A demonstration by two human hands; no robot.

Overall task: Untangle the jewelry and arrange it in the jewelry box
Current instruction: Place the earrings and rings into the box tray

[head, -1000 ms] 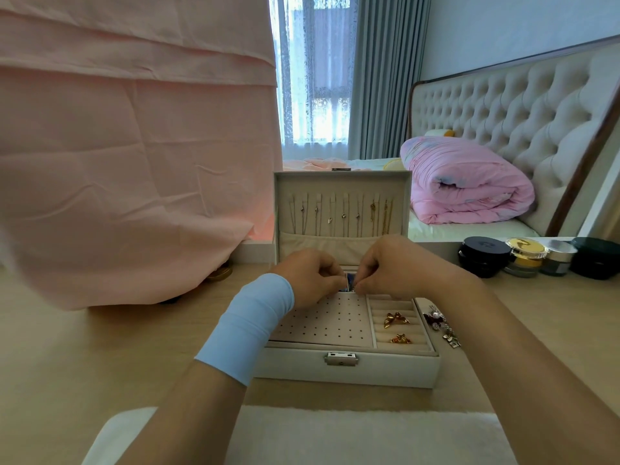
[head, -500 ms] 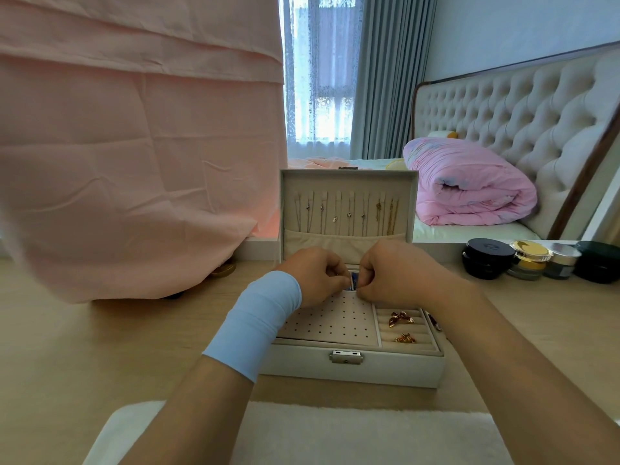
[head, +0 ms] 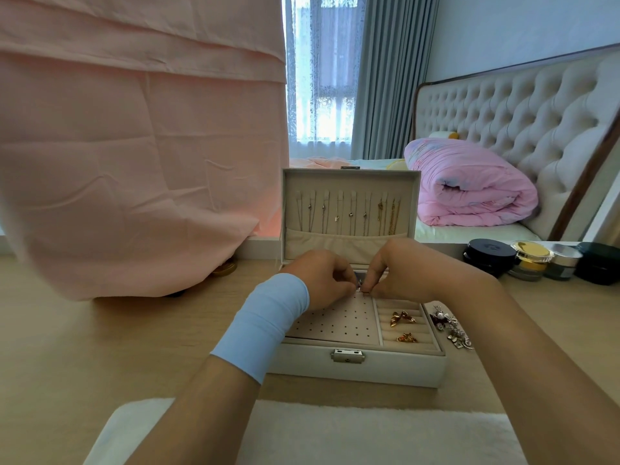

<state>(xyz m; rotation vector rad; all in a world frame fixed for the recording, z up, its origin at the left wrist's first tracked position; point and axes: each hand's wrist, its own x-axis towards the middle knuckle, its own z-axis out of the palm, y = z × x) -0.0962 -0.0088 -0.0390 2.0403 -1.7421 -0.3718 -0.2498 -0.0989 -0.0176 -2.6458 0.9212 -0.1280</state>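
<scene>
The white jewelry box (head: 385,369) sits open on the table (head: 100,347); the left hand (head: 320,280) and the right hand (head: 406,273) meet over its back part; both pinch one small shiny piece (head: 359,286) with curled fingertips; it may be an earring, but it is too tiny to tell; a pile of tangled jewelry (head: 451,330) lies just beside the box, on its right.

Head-worn wide view, forward and down, seemingly close above jewelry box (head: 402,368)
</scene>
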